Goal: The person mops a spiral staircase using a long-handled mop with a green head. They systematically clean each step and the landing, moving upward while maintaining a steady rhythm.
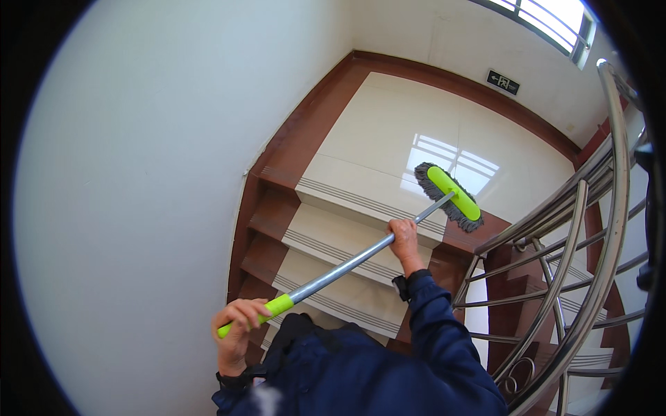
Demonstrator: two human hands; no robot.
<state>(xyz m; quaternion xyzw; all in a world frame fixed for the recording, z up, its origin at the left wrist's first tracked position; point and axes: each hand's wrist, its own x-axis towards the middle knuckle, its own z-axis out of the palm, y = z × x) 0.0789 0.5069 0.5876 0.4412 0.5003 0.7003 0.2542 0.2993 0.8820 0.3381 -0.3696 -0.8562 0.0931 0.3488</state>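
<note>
A dust mop with a lime-green head plate and grey shaggy fringe slants across the view on a metal pole. My left hand is wrapped around the green grip at the pole's near end. Farther up, my right hand grips the pole below the mop head. The mop head is over the right part of the landing, close to its front edge; whether the fringe presses on the tile is hard to tell.
Cream and red-brown stairs with grooved edges lie between me and the landing. A white wall rises on the left. Stainless-steel railings curve along the right, beside another flight. An exit sign hangs low on the far wall, below a barred window.
</note>
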